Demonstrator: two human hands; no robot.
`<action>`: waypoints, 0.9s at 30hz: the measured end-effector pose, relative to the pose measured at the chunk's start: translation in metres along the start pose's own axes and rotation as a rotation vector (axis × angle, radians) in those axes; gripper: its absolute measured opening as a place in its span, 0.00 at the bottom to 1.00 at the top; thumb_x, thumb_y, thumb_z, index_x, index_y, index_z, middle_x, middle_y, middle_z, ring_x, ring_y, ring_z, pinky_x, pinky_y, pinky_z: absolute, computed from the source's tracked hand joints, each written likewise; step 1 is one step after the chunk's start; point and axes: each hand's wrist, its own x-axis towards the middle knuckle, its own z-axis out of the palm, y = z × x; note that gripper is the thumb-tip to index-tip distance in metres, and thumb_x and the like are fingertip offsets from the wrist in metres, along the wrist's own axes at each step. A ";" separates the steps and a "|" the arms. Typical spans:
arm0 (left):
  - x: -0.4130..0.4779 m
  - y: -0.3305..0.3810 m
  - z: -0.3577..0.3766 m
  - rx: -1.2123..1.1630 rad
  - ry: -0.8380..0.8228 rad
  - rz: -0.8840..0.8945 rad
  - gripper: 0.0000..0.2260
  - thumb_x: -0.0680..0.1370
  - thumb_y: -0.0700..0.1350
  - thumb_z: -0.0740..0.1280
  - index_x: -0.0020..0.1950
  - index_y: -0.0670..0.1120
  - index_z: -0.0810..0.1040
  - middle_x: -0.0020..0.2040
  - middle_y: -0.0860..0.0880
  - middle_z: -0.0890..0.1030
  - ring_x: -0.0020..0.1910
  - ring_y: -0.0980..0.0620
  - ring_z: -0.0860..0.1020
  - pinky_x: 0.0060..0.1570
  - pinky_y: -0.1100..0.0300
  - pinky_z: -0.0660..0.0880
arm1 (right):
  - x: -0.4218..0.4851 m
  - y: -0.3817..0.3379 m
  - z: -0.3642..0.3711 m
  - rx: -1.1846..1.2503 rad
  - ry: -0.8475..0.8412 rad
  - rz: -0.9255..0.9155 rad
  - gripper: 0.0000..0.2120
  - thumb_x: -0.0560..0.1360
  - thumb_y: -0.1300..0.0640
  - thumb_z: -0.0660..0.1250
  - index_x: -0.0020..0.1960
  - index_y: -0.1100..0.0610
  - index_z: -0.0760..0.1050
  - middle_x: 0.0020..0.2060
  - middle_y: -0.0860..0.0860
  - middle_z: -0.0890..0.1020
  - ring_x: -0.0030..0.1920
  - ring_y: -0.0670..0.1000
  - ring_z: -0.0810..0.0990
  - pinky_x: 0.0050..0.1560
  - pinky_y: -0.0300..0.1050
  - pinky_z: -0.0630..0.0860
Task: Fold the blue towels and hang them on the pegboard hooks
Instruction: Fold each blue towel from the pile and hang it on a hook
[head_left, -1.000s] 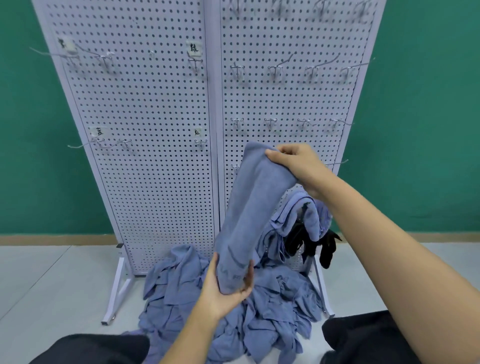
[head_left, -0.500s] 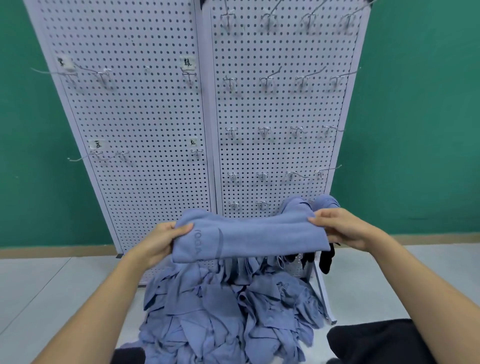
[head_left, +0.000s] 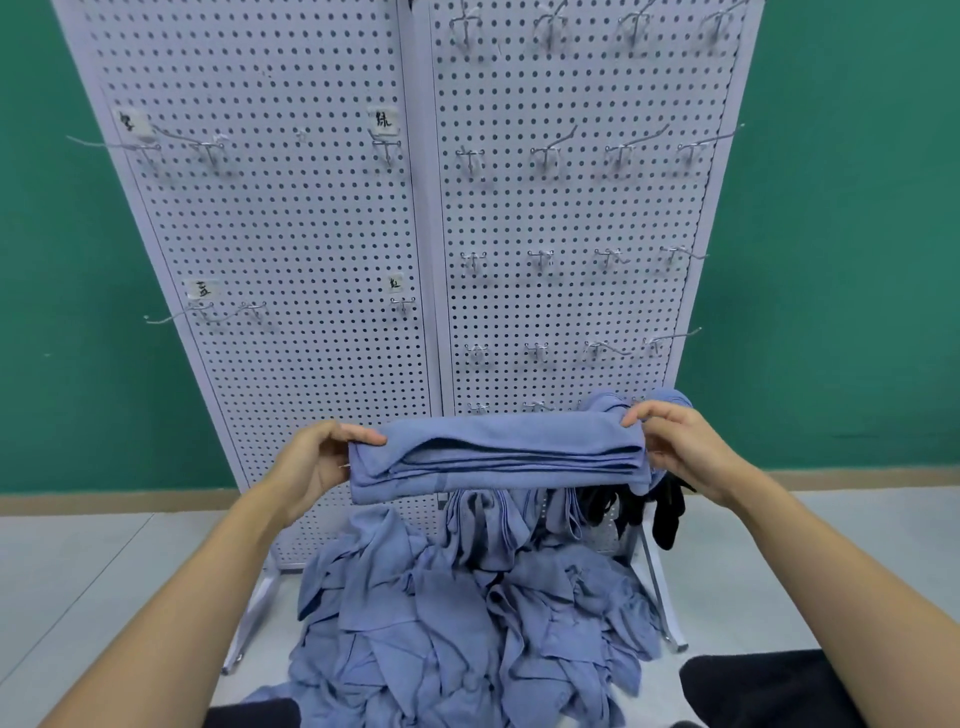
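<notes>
Green wall (head_left: 857, 208) stood at the far side, w/ a white pegboard (head_left: 311, 234) on thin metal legs in front of it and a pale grey floor (head_left: 104, 571) below. One folded towel (head_left: 493, 457) was held level in the air in front of the low part of the board, above the loose pile of blue towels (head_left: 467, 623) on the floor. The left hand (head_left: 311, 462) pinched its left end, thumb on top and fingers under. The right hand (head_left: 680, 447) pinched the right end in the same way. So both hands were closed on the cloth.

Step in hand, as I judge: the fold was about done and hanging comes next. To do it well, keep the layers flush at both ends and keep light tension so the middle does not sag. Then drape the strip over one free hook (head_left: 675, 336) approx. at its middle, so both halves weigh the same.

Materials: the towel looked soft and matte, prob. microfibre, in several layers w/ stitched edges showing on the near side. It will likely slip open easily. The hooks were thin bare wire, the board hard and perforated. Some hung blue towels (head_left: 670, 397) and black cloth items (head_left: 665, 514) were at the right, low on the board.
</notes>
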 end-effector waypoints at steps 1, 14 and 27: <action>0.002 -0.006 0.002 0.047 0.035 -0.022 0.20 0.80 0.42 0.57 0.34 0.41 0.83 0.44 0.43 0.83 0.44 0.46 0.79 0.46 0.53 0.78 | -0.001 0.000 0.003 0.014 0.005 0.022 0.14 0.77 0.62 0.59 0.37 0.53 0.79 0.37 0.57 0.64 0.35 0.51 0.63 0.35 0.43 0.67; 0.019 -0.104 0.040 0.283 0.215 -0.300 0.19 0.70 0.33 0.74 0.32 0.44 0.64 0.29 0.48 0.66 0.29 0.51 0.66 0.29 0.61 0.68 | 0.020 0.033 0.020 -0.266 0.214 0.112 0.18 0.69 0.61 0.76 0.54 0.58 0.71 0.49 0.58 0.79 0.49 0.56 0.78 0.46 0.46 0.75; 0.081 -0.126 0.078 0.204 0.318 -0.266 0.12 0.72 0.33 0.72 0.36 0.42 0.70 0.36 0.44 0.74 0.35 0.48 0.72 0.34 0.59 0.70 | 0.090 -0.012 0.020 -0.468 0.337 -0.007 0.18 0.69 0.53 0.76 0.54 0.54 0.71 0.47 0.54 0.78 0.45 0.55 0.78 0.43 0.47 0.74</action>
